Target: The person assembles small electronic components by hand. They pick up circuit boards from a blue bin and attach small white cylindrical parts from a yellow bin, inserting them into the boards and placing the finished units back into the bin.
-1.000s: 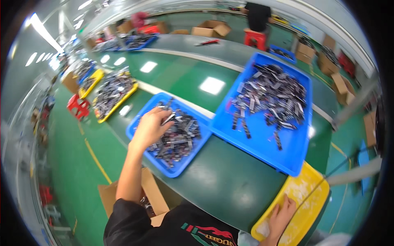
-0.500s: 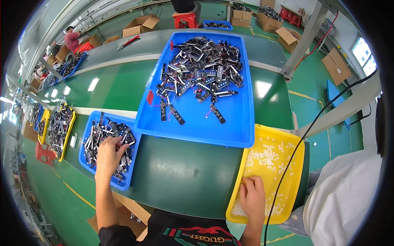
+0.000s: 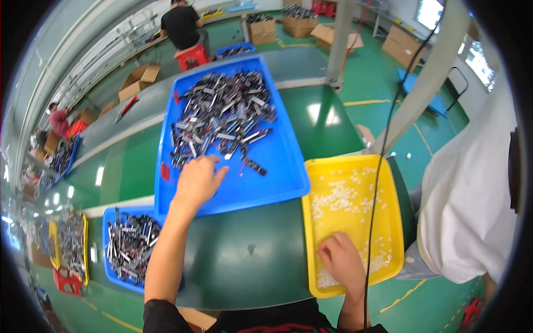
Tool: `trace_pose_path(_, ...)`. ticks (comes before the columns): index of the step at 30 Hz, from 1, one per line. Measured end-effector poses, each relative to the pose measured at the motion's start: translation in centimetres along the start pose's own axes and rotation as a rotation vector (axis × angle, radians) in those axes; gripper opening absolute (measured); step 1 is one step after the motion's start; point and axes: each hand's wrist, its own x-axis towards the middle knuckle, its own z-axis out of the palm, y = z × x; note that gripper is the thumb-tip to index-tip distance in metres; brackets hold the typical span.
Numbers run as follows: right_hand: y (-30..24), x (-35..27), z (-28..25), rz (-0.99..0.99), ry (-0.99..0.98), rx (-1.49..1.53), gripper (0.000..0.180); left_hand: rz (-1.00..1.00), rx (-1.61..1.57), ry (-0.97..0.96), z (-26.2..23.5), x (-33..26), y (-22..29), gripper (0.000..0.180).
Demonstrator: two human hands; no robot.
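My left hand (image 3: 199, 178) reaches over the front left of a large blue tray (image 3: 239, 197), thumb and fingers apart. Its fingertips are at the near edge of a heap of small black circuit boards (image 3: 227, 108) with thin wires and silvery parts; what lies beneath the hand is hidden. One loose board (image 3: 254, 166) lies to its right. Inside a yellow tray (image 3: 355, 217), my right hand (image 3: 341, 258) has its fingers curled together low over small white ring-like pieces (image 3: 343, 197). Whatever those fingertips hold is too small to make out.
A smaller blue tray (image 3: 114, 265) of similar boards stands left of my forearm on the green table (image 3: 247, 266). A black cable (image 3: 383, 161) hangs across the yellow tray. At right is a person in white (image 3: 466, 194). A metal post (image 3: 425, 83) rises behind.
My left hand has moved from the smaller blue tray to the large one, with no board visible in it. My right hand stays in the yellow tray. The view has turned right.
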Motion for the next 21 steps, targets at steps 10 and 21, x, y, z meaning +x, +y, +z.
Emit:
trace_pose_path(10,0.7,-0.7,0.8,-0.049,0.011,-0.064,0.010,-0.046,-0.028,-0.173,5.7,5.9,1.3,0.039)
trace_pose_path(21,-1.9,-0.5,-1.1,-0.030,0.253,0.184,0.016,-0.203,-1.489,0.115,-0.7,-1.5,4.6,0.041)
